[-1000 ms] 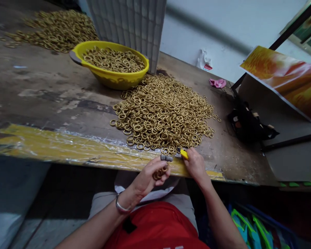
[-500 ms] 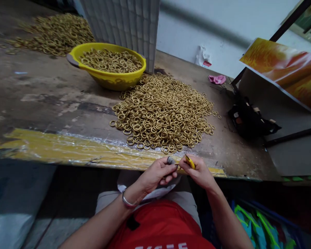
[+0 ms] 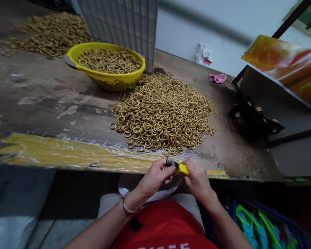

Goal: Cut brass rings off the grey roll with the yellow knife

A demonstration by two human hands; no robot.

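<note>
My left hand (image 3: pixel 155 176) is closed, pinching a gold ring (image 3: pixel 165 168) that the fingers mostly hide. A grey cover wraps its index fingertip. My right hand (image 3: pixel 199 178) grips a yellow utility knife (image 3: pixel 183 168), whose dark tip points left and meets the left fingertips at the ring. Both hands are close together at the table's front edge. Just beyond them lies a large heap of gold rings (image 3: pixel 163 114).
A yellow basin (image 3: pixel 111 81) full of rings stands behind the heap, beside a grey ribbed panel (image 3: pixel 124 31). A second ring pile (image 3: pixel 54 34) lies far left. At right are a black bag (image 3: pixel 251 117) and pink cloth (image 3: pixel 217 78). Yellow tape (image 3: pixel 54 152) covers the table edge.
My right hand has turned the knife from pointing up and away to pointing left, bringing its tip against the left fingertips. The left hand stays nearly in place.
</note>
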